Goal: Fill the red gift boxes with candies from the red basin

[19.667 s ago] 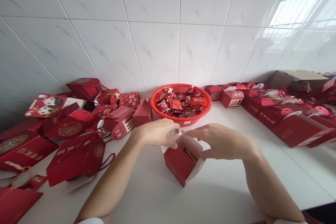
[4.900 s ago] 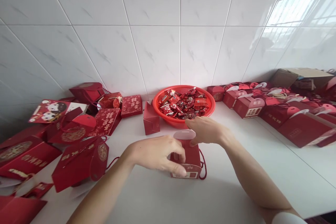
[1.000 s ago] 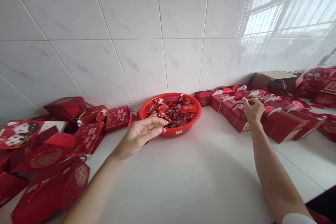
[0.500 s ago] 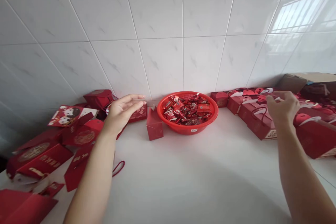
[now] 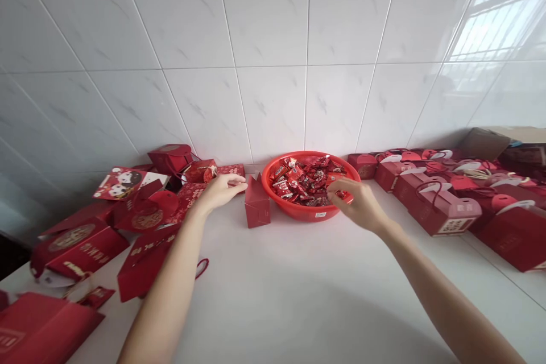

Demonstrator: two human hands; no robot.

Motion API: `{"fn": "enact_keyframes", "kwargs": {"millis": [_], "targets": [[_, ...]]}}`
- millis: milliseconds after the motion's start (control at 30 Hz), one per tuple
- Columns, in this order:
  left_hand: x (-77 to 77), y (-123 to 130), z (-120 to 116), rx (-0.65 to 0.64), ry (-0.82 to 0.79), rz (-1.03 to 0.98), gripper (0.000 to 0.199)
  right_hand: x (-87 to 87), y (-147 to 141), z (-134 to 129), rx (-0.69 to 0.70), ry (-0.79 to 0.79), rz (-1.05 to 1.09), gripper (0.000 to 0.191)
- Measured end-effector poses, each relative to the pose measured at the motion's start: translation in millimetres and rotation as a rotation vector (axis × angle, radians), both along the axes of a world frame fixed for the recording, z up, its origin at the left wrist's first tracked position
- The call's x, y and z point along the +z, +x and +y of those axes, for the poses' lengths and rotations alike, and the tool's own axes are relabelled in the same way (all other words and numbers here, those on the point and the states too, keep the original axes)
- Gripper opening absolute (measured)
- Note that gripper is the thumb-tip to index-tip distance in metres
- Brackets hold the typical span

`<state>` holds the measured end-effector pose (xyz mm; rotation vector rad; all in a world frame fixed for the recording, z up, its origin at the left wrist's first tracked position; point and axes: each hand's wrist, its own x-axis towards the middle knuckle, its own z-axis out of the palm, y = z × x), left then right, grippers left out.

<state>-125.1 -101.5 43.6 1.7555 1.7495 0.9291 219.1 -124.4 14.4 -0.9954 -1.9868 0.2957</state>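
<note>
Tabletop (image 5: 273, 290) beneath, left hand (image 5: 222, 192) half-open near box (image 5: 258, 208), right (image 5: 357, 205) near basket (image 5: 301, 212).

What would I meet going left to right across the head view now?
Front-left red box, left hand, small upright red box, red basket, right hand, box with gold-patterned end, cardboard box.

soft daylight, window glare on the upper-right wall tiles (image 5: 490, 28), dim left side, faint tabletop shadow, edges stretched

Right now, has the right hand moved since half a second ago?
Yes. Judged against the red basket, the right hand has moved left, from above the boxes to the basket's right side.
</note>
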Motion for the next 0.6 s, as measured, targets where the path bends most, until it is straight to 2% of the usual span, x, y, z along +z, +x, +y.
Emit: {"fn": "enact_keyframes", "kwargs": {"millis": [100, 233, 300, 367, 433, 500, 567, 600], "targets": [[-7.3, 4, 1, -0.034, -0.028, 0.105, 0.036, -14.2, -17, -2, 0.079, -0.042, -0.077, 0.014], [-14.9, 10, 2, -0.052, -0.033, 0.177, 0.036, -29.1, -24, 1, 0.114, -0.105, -0.109, 0.012], [-12.8, 11, 1, -0.076, -0.042, 0.192, 0.036, -33.1, -24, 1, 0.107, -0.139, -0.101, 0.011], [-4.6, 6, -1, -0.060, -0.053, 0.210, 0.036, -35.2, -25, 1, 0.093, -0.150, -0.092, 0.011], [8.3, -6, -5, -0.017, -0.100, 0.268, 0.037, -36.4, -25, 0, 0.086, -0.133, -0.101, 0.012], [20.9, -27, -11, 0.034, -0.228, 0.365, 0.038, -37.3, -27, 0, 0.075, -0.112, -0.126, 0.013], [26.7, -55, -22, 0.125, -0.398, 0.401, 0.038, -38.0, -27, -1, 0.056, -0.102, -0.157, 0.015], [25.7, -69, -30, 0.194, -0.420, 0.380, 0.038, -38.2, -28, -1, 0.044, -0.102, -0.172, 0.016]]}}
